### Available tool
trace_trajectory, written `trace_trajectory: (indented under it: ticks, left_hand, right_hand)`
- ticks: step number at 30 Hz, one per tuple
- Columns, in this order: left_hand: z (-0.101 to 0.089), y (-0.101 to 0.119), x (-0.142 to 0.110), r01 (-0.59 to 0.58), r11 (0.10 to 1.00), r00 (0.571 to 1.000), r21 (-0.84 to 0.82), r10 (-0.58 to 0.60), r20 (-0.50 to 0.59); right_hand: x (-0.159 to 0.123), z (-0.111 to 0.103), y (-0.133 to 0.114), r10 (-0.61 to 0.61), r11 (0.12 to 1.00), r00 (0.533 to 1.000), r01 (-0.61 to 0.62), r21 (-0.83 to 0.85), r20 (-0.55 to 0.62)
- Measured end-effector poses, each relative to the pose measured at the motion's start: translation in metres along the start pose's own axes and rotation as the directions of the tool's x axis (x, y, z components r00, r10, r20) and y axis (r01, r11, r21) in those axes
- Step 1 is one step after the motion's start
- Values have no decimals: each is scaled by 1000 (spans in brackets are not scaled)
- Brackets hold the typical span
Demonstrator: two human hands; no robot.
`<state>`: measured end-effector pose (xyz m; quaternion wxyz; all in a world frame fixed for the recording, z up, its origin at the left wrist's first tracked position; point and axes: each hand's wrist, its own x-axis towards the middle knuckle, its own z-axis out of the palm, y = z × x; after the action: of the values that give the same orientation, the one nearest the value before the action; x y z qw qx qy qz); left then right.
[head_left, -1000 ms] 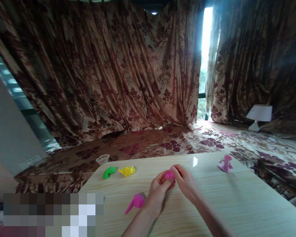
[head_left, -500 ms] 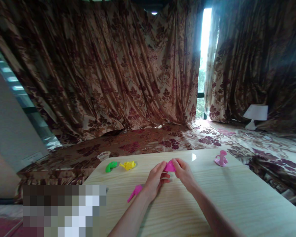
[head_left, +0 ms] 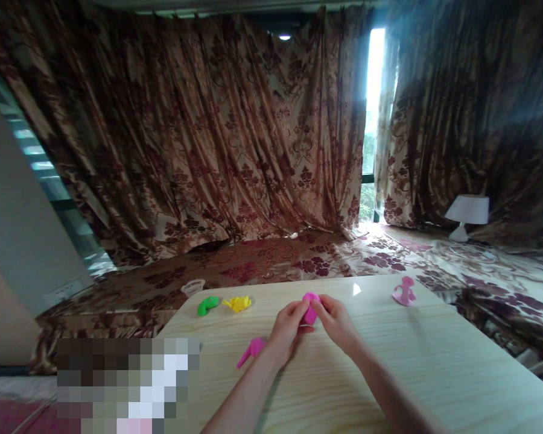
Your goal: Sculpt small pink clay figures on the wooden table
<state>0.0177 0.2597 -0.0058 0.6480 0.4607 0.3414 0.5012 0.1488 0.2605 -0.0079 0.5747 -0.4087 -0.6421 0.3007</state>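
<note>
Between my two hands is a small bright pink piece [head_left: 311, 308], soft-looking and rounded, whose kind I cannot make out. My left hand [head_left: 286, 327] pinches its left side, thumb on top. From the right, my right hand [head_left: 338, 320] grips it with thumb and fingers, partly covering it. Both hands are held over the pale wooden table [head_left: 326, 374]. Beside my left forearm lies another pink piece [head_left: 254, 347] with a thin pointed end, partly hidden by the arm.
Toward the table's far left lie a green curved piece [head_left: 207, 305] and a yellow lumpy piece [head_left: 238, 303]. A lighter pink upright object [head_left: 406, 291] stands at the far right. Behind are a clear container [head_left: 193, 287], a flower-patterned cover [head_left: 271, 256] and a white lamp [head_left: 468, 210].
The pink piece has turned in my hands and now shows a taller, rounded side. My left fingers have closed in around it. The view has tilted up slightly.
</note>
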Motion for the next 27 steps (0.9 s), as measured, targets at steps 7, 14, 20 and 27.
trace_trajectory:
  ticks: [7, 14, 20, 27]
  left_hand:
    - [-2, 6, 2, -75, 996, 997, 57, 75, 13]
    - [-5, 7, 4, 131, 990, 991, -54, -130, 22]
    - [11, -1, 0, 160, 987, 986, -18, -161, -49]
    - [13, -4, 1, 168, 973, 972, -160, -191, -140]
  right_hand:
    - [-1, -3, -8, 144, 976, 983, -161, 149, 115]
    - [0, 0, 1, 259, 918, 966, -249, 309, 7]
    - [-7, 14, -9, 230, 916, 971, -240, 320, 71]
    - [-8, 19, -16, 258, 889, 948, -308, 338, 185]
